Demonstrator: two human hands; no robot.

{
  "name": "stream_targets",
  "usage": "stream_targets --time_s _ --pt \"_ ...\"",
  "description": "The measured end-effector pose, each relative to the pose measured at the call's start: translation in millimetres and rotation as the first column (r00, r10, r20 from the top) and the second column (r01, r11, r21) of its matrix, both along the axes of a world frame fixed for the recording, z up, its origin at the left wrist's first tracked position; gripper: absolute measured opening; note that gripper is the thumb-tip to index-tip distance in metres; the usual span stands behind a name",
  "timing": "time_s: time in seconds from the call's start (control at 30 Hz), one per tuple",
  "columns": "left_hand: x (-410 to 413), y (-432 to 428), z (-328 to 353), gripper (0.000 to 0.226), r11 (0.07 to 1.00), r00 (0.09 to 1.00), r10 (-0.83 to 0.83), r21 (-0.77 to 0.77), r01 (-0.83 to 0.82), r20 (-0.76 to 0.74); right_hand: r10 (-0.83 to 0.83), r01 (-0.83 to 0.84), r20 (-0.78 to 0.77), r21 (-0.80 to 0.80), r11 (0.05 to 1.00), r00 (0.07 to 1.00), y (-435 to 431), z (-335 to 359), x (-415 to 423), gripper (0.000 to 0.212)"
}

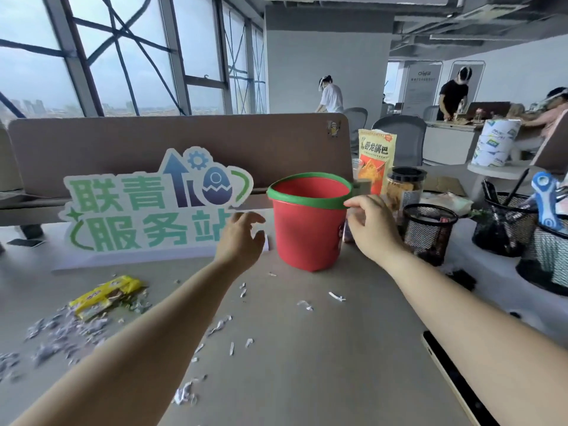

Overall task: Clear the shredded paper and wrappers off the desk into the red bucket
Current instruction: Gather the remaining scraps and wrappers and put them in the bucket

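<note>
The red bucket (307,232) with a green rim stands on the desk, tilted a little. My right hand (370,224) pinches its rim on the right side. My left hand (241,238) hovers just left of the bucket, fingers spread, holding nothing. A yellow wrapper (104,295) lies at the left among a heap of shredded paper (61,330). More shreds (242,318) are scattered over the middle of the desk, and a small clump (184,395) lies near the front.
A white and green sign (147,207) stands behind my left hand against a brown partition (178,139). Black mesh holders (428,232), a jar (405,186) and a snack bag (376,158) crowd the right. A dark device (455,379) lies at the front right. People work in the background.
</note>
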State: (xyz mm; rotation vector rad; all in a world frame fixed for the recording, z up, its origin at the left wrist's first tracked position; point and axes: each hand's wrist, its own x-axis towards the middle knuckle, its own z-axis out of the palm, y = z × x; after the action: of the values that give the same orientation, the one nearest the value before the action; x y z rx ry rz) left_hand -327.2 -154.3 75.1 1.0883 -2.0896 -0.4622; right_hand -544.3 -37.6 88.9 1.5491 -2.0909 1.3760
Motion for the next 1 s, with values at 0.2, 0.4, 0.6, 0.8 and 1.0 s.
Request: stream_targets --time_s 0.2,0.4,0.6,0.8,1.0 --pt "18.4 22.1 -63.6 0.058 0.981 0.849 -0.156 0.18 0.073 0.504 0.057 -0.09 0.083 0.467 0.88 0.995 25.9 -67.7 27.0 0.05" --pt "6.4 22.5 -78.5 0.06 0.981 0.783 -0.167 0.184 0.069 0.6 0.12 -0.157 0.102 0.664 0.731 0.988 19.0 -101.0 58.8 0.072" --pt "18.7 29.0 -77.5 0.046 0.98 0.761 -0.195 0.1 0.17 0.618 0.248 -0.376 0.292 0.565 0.734 0.924 19.3 -91.3 86.0 0.057" --pt "33.7 30.9 -70.6 0.04 0.983 0.827 -0.184 0.125 0.138 0.531 0.189 -0.256 0.176 0.561 0.787 0.966 21.2 -87.9 88.0 0.061" --pt "5.8 24.6 -75.1 0.055 0.973 0.803 -0.228 0.166 0.162 0.55 0.138 -0.151 0.066 0.572 0.806 0.988 16.3 -104.2 86.7 0.073"
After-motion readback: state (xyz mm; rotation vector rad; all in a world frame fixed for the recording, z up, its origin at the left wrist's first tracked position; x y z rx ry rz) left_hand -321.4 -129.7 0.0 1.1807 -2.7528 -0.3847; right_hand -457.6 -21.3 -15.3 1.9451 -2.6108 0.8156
